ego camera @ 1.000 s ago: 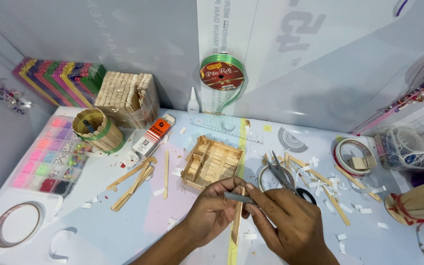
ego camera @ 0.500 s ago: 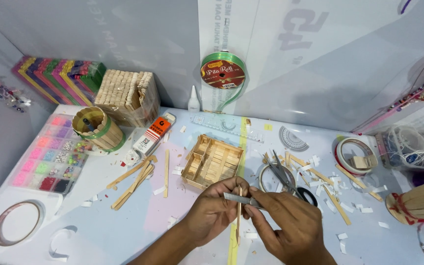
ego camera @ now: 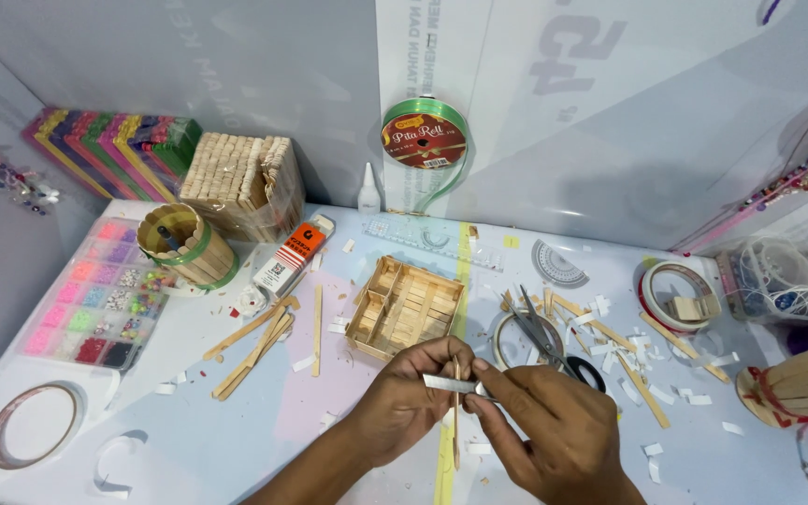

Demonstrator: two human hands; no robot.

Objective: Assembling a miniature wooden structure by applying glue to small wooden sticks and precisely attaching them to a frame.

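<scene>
Holding a thin wooden stick (ego camera: 456,411) upright in the lower middle of the frame, the left hand (ego camera: 404,402) is closed around it with fingertips pinched near its upper end. A small silvery blade (ego camera: 448,383) is laid across the stick, gripped by the right hand (ego camera: 554,435), whose fingers are closed on its right end; whether the blade has a handle cannot be told.

A slip is the main risk judged here: the blade is pressed close to the left fingertips, so a sudden give in the wood could carry the edge into them. The stick is held in the air, not braced on the bench (ego camera: 189,449), so it could twist or snap unevenly under pressure, and a cut piece could be flung among the paper scraps (ego camera: 610,351).

Just above the hands, a shallow stick tray (ego camera: 406,307) lies on the bench, with scissors (ego camera: 544,332) to its right on a tape ring. A jerk of either hand could knock the tray or catch the scissors. Loose sticks (ego camera: 259,341) lie left of the tray, and a bead box (ego camera: 95,299) at the left edge is well apart.
</scene>
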